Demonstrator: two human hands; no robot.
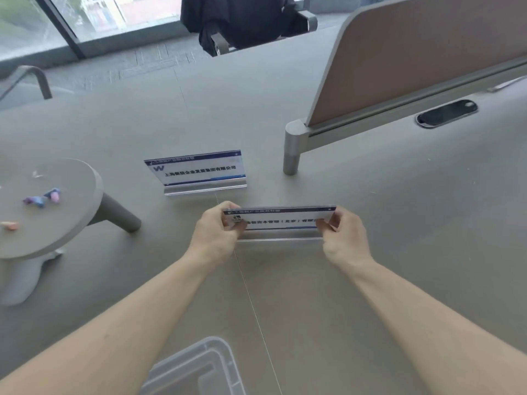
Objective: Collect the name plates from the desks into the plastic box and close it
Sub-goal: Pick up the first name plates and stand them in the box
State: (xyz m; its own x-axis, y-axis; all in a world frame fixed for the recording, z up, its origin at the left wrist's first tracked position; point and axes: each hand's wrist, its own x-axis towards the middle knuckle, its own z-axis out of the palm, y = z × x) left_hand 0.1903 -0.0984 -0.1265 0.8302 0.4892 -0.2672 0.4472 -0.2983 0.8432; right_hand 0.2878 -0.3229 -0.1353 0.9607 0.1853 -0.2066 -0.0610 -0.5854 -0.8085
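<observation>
A clear acrylic name plate with a white card and dark blue top band (281, 220) is held up between both hands, just above the grey counter (370, 223). The left hand (214, 238) pinches its left end, thumb on the near face and fingers behind; the right hand (343, 238) pinches its right end the same way. Each grip is closed on the plate, whose transparent foot shows below the card between the two hands. Both bare forearms reach in from the bottom corners.

Just beyond it and slightly to the left, a second clear acrylic name plate with a blue-bordered white card (199, 172) stands upright on the counter, apart from the held one, its printed face towards the camera.

At the bottom edge, near the person, lies a translucent plastic box (196, 369), only partly in view; I cannot tell whether what shows is its lid or its open top.

To the left stands a round grey raised stand on slanted legs (57, 212), with small purple and pink bits (42, 198) on top. To the right rises a tan divider panel in a grey metal rail (413, 61), with a dark oval cable port (446, 113) beside it. Across the counter is a dark office chair (245, 21) before a window.
</observation>
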